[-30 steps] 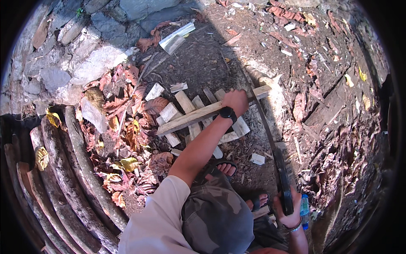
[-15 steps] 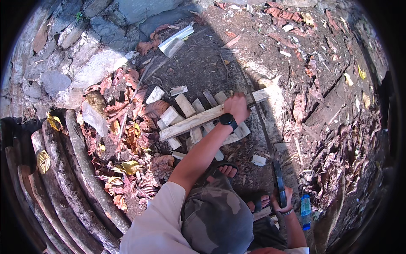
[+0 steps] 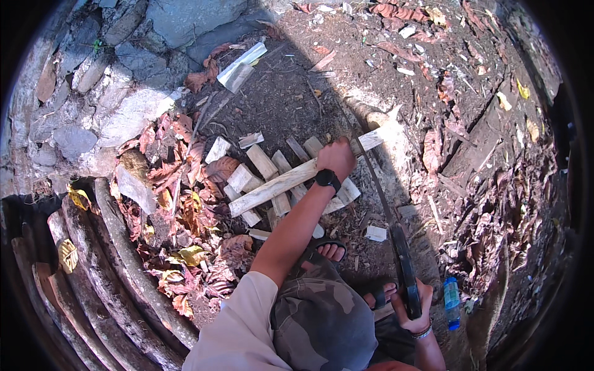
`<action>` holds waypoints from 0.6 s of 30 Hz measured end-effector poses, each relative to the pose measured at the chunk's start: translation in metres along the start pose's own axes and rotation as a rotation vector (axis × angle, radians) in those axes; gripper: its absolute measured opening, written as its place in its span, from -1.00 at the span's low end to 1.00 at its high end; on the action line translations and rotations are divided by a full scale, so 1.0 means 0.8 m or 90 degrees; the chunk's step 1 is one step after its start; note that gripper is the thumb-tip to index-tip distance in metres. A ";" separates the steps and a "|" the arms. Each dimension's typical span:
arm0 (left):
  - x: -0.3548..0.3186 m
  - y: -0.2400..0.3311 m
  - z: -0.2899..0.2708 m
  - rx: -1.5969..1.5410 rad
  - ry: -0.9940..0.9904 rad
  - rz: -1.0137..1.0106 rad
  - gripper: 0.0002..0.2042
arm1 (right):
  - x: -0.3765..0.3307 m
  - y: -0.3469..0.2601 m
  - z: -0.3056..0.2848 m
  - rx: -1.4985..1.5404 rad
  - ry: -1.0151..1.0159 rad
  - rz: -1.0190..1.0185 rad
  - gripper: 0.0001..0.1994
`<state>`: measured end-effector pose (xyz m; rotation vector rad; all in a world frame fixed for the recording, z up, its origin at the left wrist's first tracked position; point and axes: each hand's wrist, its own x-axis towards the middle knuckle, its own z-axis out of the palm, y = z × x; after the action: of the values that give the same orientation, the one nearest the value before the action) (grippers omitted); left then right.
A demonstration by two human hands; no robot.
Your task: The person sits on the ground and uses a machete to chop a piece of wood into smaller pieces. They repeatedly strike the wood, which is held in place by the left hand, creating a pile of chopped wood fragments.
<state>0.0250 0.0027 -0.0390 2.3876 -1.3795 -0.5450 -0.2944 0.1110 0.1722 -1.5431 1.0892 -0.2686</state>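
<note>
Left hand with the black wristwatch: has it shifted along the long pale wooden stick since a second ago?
No. The left hand still grips the long pale wooden stick near its far end, over the same short split wood pieces.

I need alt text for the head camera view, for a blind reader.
A crouching person's left hand grips a long pale wooden stick laid across split wood pieces, while the right hand holds a long machete. Dry leaves, stones and logs lie around.

I see bare dirt ground (image 3: 291, 99), grey rocks (image 3: 124, 105) upper left, dry leaves (image 3: 179, 204), sunlight right.
</note>
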 end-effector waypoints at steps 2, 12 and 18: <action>-0.001 0.001 0.003 -0.003 0.008 0.008 -0.84 | -0.002 0.007 0.001 0.005 -0.010 -0.018 -0.83; 0.001 -0.008 0.027 0.057 0.118 0.045 -0.91 | 0.025 -0.094 0.000 -0.048 -0.057 0.029 -0.80; -0.002 0.000 0.020 0.050 0.118 0.047 -0.90 | 0.016 -0.051 -0.014 -0.021 -0.102 0.005 -0.84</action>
<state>0.0167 0.0025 -0.0527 2.3677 -1.4233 -0.2472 -0.2757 0.0894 0.2060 -1.5621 0.9774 -0.1194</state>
